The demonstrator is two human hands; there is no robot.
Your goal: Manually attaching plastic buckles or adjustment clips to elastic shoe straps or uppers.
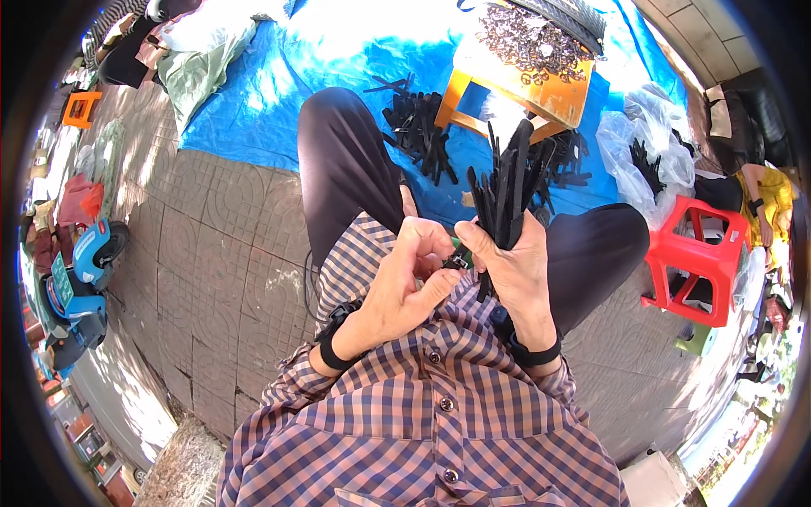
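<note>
In front of my lap my right hand [522, 275] is closed round a bundle of long, flat black strips [509, 190], which fan out upward and poke out below the palm. My left hand [401, 291] is beside it, thumb and fingers pinching a small black piece [459, 258] with a shiny bit on it. Something green shows just behind that piece, partly hidden by the fingers. Whether the small piece is joined to a strip of the bundle, I cannot tell. Both wrists wear black bands.
Beyond my knees a yellow stool [473, 63] bears a heap of small metal rings [532, 42]. Loose black strips [418, 127] lie on a blue tarp [245, 106]. A clear plastic bag [625, 139] and red stool [697, 253] stand right; a blue scooter [84, 270] is far left.
</note>
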